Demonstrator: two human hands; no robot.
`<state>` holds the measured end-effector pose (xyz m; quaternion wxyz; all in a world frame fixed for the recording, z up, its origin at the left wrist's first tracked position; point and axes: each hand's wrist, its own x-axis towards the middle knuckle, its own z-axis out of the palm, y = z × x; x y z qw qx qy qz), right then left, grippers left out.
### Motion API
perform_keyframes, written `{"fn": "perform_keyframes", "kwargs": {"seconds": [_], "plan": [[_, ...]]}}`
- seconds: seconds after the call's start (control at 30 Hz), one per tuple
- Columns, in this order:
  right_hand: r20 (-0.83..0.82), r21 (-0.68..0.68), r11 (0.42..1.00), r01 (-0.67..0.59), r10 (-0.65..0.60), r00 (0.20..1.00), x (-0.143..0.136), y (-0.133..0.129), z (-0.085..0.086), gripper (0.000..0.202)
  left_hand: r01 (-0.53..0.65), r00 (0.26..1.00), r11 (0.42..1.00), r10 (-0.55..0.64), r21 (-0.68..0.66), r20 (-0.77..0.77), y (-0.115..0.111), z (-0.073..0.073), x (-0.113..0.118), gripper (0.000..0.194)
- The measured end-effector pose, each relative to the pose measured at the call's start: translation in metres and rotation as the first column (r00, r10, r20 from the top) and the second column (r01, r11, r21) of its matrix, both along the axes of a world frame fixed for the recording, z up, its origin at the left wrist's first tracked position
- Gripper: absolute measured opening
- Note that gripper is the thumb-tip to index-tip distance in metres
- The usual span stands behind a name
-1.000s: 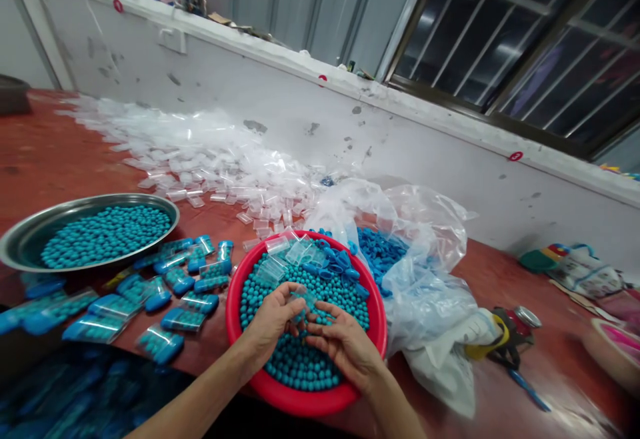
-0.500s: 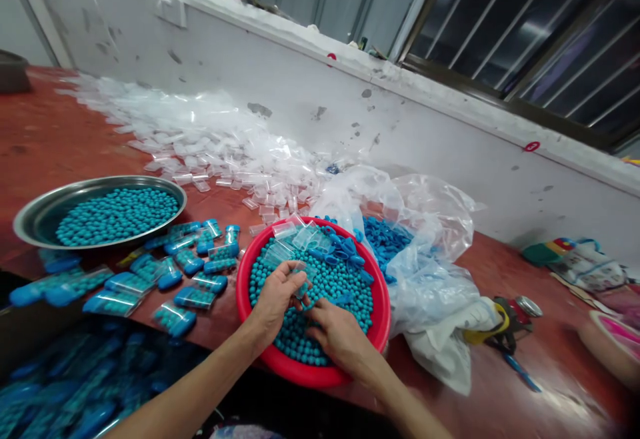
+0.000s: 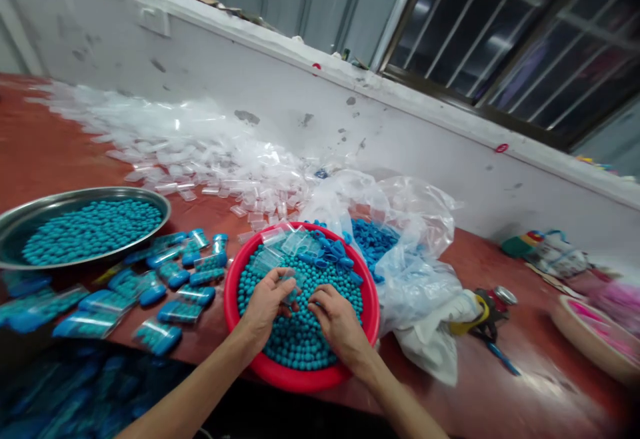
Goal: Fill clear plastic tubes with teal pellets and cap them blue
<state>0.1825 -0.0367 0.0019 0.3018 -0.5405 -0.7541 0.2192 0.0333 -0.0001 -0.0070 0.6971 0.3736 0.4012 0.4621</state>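
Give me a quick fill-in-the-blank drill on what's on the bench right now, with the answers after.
1. Both hands work inside the ____ basin of teal beads.
2. The left hand holds a small clear ____ over the beads, beside the right hand.
3. The metal tray on the left holds more ____.
4. Filled tubes with blue caps lie between the tray and the ____.

Missing words: red; tube; beads; basin
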Motion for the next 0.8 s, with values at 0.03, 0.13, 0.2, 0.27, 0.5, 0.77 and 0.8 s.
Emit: {"fn": "perform_keyframes", "kwargs": {"seconds": [0.03, 0.13, 0.2, 0.27, 0.5, 0.77, 0.8], "plan": [[-0.033, 0.029, 0.999, 0.02, -0.019, 0.999, 0.003, -0.005, 0.006, 0.016, 0.007, 1.0, 1.0, -0.007, -0.008, -0.011, 0.0, 0.0, 0.0, 0.035], [-0.151, 0.093, 0.987, 0.133, -0.118, 0.982, 0.018, -0.028, 0.02, 0.016, 0.016, 0.999, 0.998, -0.019, -0.055, -0.048, 0.003, -0.001, -0.001, 0.038], [-0.238, 0.102, 0.962, 0.253, -0.224, 0.945, 0.035, -0.046, 0.019, 0.014, 0.023, 0.997, 0.997, -0.028, -0.076, -0.067, 0.007, -0.003, -0.002, 0.04], [-0.313, 0.054, 0.916, 0.397, -0.362, 0.878, 0.062, -0.064, 0.007, 0.011, 0.042, 0.996, 0.995, -0.048, -0.087, -0.07, 0.009, -0.005, -0.002, 0.042], [-0.24, -0.087, 0.599, 0.796, -0.788, 0.567, 0.198, -0.114, -0.041, 0.021, 0.054, 0.997, 0.997, -0.057, -0.061, -0.051, 0.004, 0.002, 0.0, 0.045], [-0.013, 0.189, 0.697, 0.692, -0.702, 0.712, 0.165, -0.075, 0.004, 0.033, 0.099, 0.993, 0.995, -0.099, 0.013, -0.058, 0.0, 0.009, 0.003, 0.046], [0.002, 0.178, 0.786, 0.592, -0.602, 0.799, 0.142, -0.065, 0.01, 0.03, 0.114, 0.992, 0.993, -0.113, 0.021, -0.065, 0.0, 0.009, 0.003, 0.046]]}}
